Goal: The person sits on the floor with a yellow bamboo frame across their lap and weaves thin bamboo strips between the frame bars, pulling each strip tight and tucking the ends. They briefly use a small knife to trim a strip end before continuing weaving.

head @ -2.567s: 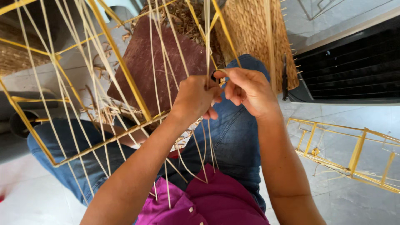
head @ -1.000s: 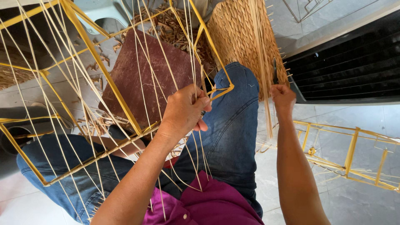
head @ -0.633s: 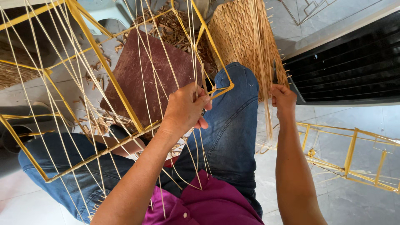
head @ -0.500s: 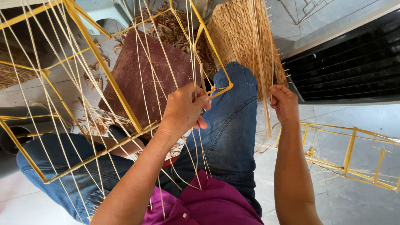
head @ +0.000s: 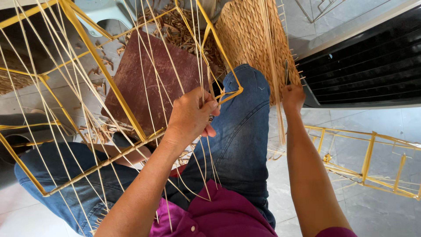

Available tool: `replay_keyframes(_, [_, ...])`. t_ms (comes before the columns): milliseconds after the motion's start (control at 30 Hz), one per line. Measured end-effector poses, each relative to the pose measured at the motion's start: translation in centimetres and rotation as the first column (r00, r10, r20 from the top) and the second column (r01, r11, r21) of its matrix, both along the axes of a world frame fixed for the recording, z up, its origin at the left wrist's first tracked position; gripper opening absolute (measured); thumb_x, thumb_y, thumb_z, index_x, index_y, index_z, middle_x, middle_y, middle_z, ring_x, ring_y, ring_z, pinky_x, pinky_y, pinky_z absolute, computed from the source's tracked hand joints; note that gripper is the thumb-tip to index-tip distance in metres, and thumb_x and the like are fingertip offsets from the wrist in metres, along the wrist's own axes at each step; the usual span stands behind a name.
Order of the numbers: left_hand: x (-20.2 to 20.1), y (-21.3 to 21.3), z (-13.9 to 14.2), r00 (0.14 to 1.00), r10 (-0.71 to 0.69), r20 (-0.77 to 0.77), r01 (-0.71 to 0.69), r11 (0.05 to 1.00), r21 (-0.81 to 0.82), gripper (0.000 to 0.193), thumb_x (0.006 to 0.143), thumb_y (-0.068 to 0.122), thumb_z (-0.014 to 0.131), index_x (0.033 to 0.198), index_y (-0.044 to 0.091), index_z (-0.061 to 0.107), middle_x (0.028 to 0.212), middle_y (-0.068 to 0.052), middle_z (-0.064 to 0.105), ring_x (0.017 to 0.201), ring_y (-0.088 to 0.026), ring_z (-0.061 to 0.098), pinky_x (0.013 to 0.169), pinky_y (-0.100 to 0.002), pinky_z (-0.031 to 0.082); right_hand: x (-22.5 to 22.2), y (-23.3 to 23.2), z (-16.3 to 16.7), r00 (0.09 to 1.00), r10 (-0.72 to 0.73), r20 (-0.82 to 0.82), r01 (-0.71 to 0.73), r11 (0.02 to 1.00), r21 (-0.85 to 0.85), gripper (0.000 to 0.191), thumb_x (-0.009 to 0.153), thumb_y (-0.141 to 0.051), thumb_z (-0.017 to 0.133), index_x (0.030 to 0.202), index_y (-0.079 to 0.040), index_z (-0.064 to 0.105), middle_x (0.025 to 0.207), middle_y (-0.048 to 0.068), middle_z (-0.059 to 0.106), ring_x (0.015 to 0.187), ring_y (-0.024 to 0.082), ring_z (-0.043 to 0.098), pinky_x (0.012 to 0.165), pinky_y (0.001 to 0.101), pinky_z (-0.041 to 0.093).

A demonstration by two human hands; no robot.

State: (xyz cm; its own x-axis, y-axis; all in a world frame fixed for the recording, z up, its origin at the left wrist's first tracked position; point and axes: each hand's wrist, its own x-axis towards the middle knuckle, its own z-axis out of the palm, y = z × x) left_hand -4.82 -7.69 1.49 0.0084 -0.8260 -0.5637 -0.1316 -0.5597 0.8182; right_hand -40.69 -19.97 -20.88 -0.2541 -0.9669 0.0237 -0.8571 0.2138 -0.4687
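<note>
A yellow metal frame point(head: 101, 70) strung with several pale rattan strands point(head: 151, 79) rests across my lap. My left hand point(head: 190, 116) is closed around a few of those strands near the frame's lower corner. My right hand point(head: 293, 97) reaches out past my right knee and is shut on a loose bundle of pale strands point(head: 271, 52) that hangs in front of a woven panel point(head: 245, 39). A thin dark tool sticks up from that hand; I cannot tell what kind it is.
A brown board point(head: 151, 77) lies on the floor under the frame, with dried scraps around it. A second yellow frame point(head: 368, 158) lies on the tiles at right. A black slatted unit point(head: 368, 66) stands beyond it.
My right hand left the strands by my left hand, swung out to the right and took hold of the loose bundle beside the woven panel. My left hand kept its grip.
</note>
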Motion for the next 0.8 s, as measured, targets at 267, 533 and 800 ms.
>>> replay_keyframes(267, [0.1,0.0,0.1,0.999,0.027,-0.033,-0.026,0.999,0.023,0.014,0.096,0.015,0.062,0.093,0.001,0.061,0.08,-0.009,0.075,0.044,-0.015,0.068,0.033,-0.025,0.051,1.4,-1.1,-0.2,0.968,0.057,-0.243,-0.068,0.997,-0.035,0.02,0.093,-0.02,0.071,0.089,-0.002,0.078,0.088,0.022,0.073,0.087,0.039,0.071,0.082,0.047,0.056])
replay_keyframes(533, [-0.2,0.0,-0.3,0.998,0.037,-0.049,-0.037,0.999,-0.006,0.014,0.095,0.014,0.063,0.093,0.001,0.061,0.078,-0.009,0.075,0.043,-0.016,0.068,0.032,-0.026,0.051,1.3,-1.3,0.1,0.988,0.015,-0.155,-0.009,0.999,0.043,0.018,0.086,-0.021,0.074,0.088,-0.003,0.076,0.087,0.019,0.073,0.084,0.039,0.071,0.077,0.0474,0.056])
replay_keyframes(800, [-0.1,0.0,-0.4,0.998,0.037,-0.051,-0.038,0.999,-0.016,0.014,0.095,0.014,0.063,0.093,0.0,0.062,0.077,-0.009,0.074,0.043,-0.016,0.069,0.032,-0.027,0.05,-1.1,-1.8,1.1,0.893,-0.221,0.392,0.085,0.938,0.336,0.014,0.094,-0.014,0.072,0.1,-0.001,0.073,0.084,0.01,0.072,0.067,0.017,0.062,0.057,0.0335,0.044])
